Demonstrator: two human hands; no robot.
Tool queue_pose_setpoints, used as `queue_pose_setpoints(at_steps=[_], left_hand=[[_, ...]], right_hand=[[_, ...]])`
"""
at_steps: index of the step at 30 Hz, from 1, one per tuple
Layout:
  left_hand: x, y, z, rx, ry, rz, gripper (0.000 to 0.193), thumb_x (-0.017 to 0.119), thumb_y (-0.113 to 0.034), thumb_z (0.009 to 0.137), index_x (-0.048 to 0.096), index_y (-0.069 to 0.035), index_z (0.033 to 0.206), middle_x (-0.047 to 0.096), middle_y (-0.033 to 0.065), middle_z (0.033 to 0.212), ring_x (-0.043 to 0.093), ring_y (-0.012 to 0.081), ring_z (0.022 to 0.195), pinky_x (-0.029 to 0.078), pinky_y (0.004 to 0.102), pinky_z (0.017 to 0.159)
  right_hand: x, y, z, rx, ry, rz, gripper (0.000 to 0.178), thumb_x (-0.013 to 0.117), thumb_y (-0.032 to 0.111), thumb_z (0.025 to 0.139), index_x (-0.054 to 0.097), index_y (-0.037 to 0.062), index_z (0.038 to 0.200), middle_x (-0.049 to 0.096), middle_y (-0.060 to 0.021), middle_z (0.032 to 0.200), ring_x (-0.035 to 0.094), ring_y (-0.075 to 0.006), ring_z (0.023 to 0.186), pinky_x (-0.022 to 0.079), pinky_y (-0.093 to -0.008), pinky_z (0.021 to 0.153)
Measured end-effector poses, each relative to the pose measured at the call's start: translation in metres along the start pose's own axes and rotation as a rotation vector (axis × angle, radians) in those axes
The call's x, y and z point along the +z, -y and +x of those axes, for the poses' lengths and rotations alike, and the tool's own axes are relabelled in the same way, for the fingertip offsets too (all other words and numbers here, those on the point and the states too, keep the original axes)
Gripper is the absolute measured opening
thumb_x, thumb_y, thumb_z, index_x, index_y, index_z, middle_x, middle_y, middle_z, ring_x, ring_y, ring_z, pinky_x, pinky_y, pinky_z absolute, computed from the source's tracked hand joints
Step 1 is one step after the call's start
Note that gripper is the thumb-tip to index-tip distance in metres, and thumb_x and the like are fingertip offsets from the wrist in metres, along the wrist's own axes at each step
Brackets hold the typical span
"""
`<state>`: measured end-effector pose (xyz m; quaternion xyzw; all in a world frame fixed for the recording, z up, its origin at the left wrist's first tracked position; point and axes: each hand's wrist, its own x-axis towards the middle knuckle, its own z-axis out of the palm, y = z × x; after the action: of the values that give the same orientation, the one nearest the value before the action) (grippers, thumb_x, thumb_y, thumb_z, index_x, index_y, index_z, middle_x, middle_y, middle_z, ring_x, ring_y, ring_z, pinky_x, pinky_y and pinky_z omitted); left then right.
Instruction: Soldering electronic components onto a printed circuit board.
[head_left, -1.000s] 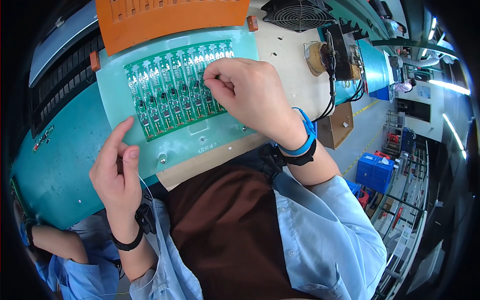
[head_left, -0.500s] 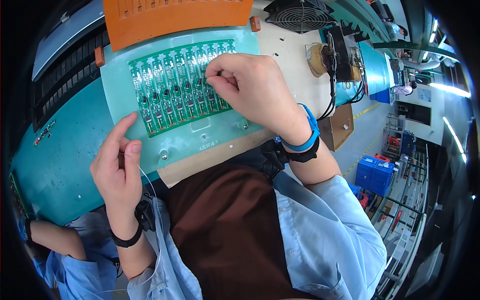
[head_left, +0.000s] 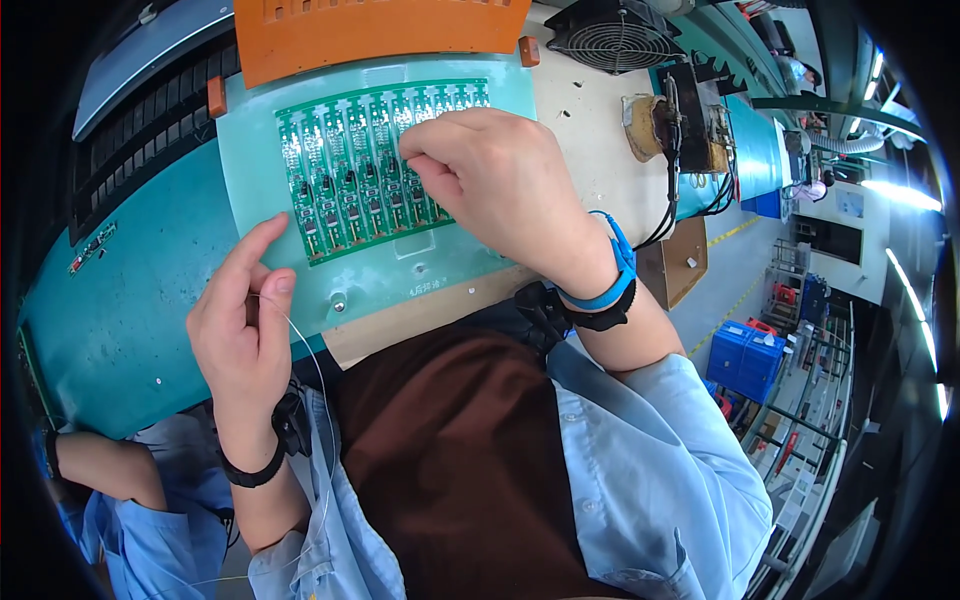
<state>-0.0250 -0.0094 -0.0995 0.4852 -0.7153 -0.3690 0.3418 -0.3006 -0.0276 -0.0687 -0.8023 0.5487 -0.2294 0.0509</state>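
A green panel of joined narrow circuit boards [head_left: 352, 226], with rows of small black and silver parts, lies on a pale green translucent fixture plate [head_left: 255, 180]. My right hand [head_left: 500, 175] is over the panel's right half, thumb and fingers pinched together. Whatever sits between those fingertips is hidden or too small to name. Beside the plate's lower left edge is my left hand [head_left: 240, 325], fingers partly curled and index finger reaching toward the panel. A thin silvery wire [head_left: 318, 362] comes out of its grip and hangs down past my sleeve.
An orange slotted piece [head_left: 385, 40] borders the plate's far side. A black fan [head_left: 620, 42] and a cabled stand with a tan block [head_left: 643, 125] are at the far right. One loose circuit strip [head_left: 93, 250] lies leftward. A co-worker's forearm [head_left: 110, 468] shows at lower left.
The bench, plate and panel appear slightly farther right in view. My right hand's pinched fingertips have shifted a little left across the panel. The left hand still has the wire.
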Motion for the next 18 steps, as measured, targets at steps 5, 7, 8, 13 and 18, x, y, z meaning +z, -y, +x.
queue_pose_setpoints(at_steps=[5, 7, 8, 13, 18], left_hand=[[-0.002, -0.001, -0.001, 0.002, 0.0, -0.005, 0.032, 0.067, -0.01, 0.1, 0.071, -0.005, 0.131, 0.056, 0.0037, 0.073, 0.053, 0.0125, 0.065, 0.046, 0.0289, 0.064], [-0.001, 0.0, -0.001, 0.01, 0.004, -0.005, 0.032, 0.067, -0.01, 0.1, 0.071, -0.006, 0.131, 0.056, 0.0036, 0.073, 0.053, 0.0127, 0.065, 0.046, 0.0289, 0.064], [-0.001, 0.001, -0.001, 0.01, 0.001, -0.005, 0.032, 0.067, -0.01, 0.1, 0.071, -0.006, 0.131, 0.056, 0.0036, 0.073, 0.053, 0.0127, 0.065, 0.046, 0.0289, 0.064], [-0.001, 0.001, -0.001, 0.019, -0.005, -0.004, 0.032, 0.068, -0.011, 0.099, 0.071, -0.007, 0.131, 0.057, 0.0037, 0.073, 0.053, 0.0124, 0.064, 0.046, 0.0283, 0.063], [-0.001, 0.003, -0.001, 0.023, -0.004, -0.01, 0.033, 0.07, -0.01, 0.098, 0.071, -0.007, 0.131, 0.058, 0.0039, 0.074, 0.053, 0.0119, 0.063, 0.045, 0.0276, 0.061]], right_hand=[[-0.002, 0.001, 0.0, 0.041, 0.01, 0.052, 0.008, 0.074, 0.006, 0.085, 0.074, 0.0077, 0.093, 0.072, -0.0092, 0.082, 0.07, -0.0297, 0.074, 0.057, -0.0377, 0.065], [-0.002, 0.002, 0.0, 0.061, 0.01, 0.057, 0.008, 0.074, 0.006, 0.085, 0.074, 0.0077, 0.093, 0.072, -0.0093, 0.082, 0.07, -0.0299, 0.074, 0.057, -0.0378, 0.065], [-0.002, 0.003, 0.0, 0.083, 0.009, 0.063, 0.008, 0.073, 0.006, 0.085, 0.074, 0.0077, 0.093, 0.072, -0.0095, 0.082, 0.07, -0.0301, 0.074, 0.057, -0.0379, 0.065], [0.003, 0.011, 0.004, 0.091, 0.028, 0.088, 0.008, 0.073, 0.006, 0.085, 0.073, 0.0076, 0.093, 0.072, -0.0098, 0.083, 0.07, -0.03, 0.073, 0.057, -0.0377, 0.064], [0.007, 0.011, 0.005, 0.061, 0.023, 0.05, 0.007, 0.074, 0.007, 0.086, 0.074, 0.0076, 0.093, 0.073, -0.0095, 0.083, 0.07, -0.0294, 0.073, 0.056, -0.0369, 0.064]])
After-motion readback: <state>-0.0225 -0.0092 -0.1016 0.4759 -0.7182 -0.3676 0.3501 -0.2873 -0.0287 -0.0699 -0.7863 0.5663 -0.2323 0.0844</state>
